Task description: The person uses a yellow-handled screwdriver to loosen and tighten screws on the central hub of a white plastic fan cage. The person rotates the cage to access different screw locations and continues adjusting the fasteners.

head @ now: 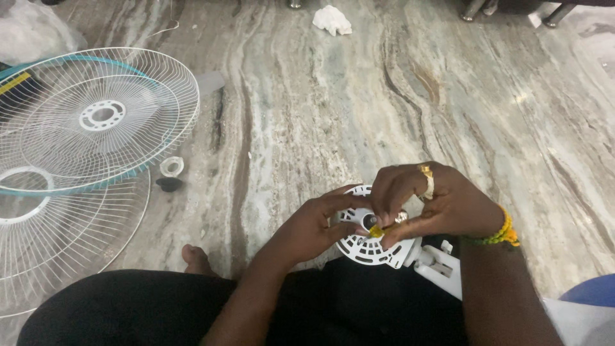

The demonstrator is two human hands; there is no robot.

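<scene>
Seated low on a marble floor [359,96], with a white round fan motor housing [371,247] resting in the lap against black clothing, near the floor's bottom edge. Left hand [311,227] curled round the housing's left rim, thumb and fingers closed on it, seemingly to keep it steady. Right hand [435,205], wearing gold rings and a yellow-green beaded bracelet [503,232], fingers bunched together and pinching a small yellow piece [376,230] just at the dark centre hub, apparently for fine control. Exact kind of that piece too small to tell. Off toward the left edge, two white wire fan guards [96,122] stacked flat, one rimmed in teal, with a white cap [172,166] and black knob [169,184] parked just beside them. Crumpled white cloth [332,19] near the top edge.
</scene>
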